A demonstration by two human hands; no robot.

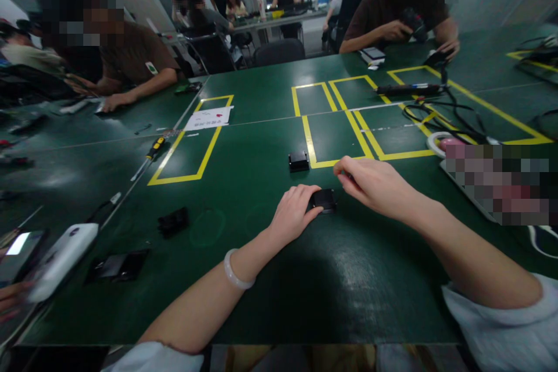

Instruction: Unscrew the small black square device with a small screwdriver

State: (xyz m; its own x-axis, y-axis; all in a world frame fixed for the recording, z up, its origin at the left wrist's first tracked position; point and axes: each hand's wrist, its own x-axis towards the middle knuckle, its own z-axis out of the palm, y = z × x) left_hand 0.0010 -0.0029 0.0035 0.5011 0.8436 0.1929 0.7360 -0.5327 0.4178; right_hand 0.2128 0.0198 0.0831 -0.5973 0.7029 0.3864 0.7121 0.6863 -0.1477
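Observation:
A small black box-like part lies on the green table, with the thumb and fingers of my left hand gripping its left side. My right hand hovers just right of and above that part, fingers curled into a pinch; whatever lies between the fingertips, if anything, is too small to make out. Slightly farther back stands a similar black part, touched by neither hand. Off to the left are a ribbed black piece and a flat, glossy black piece.
Yellow tape outlines mark the table. A screwdriver and a paper sheet lie left; black cables and a tape roll lie right. A white device is by another person's hand. People sit across.

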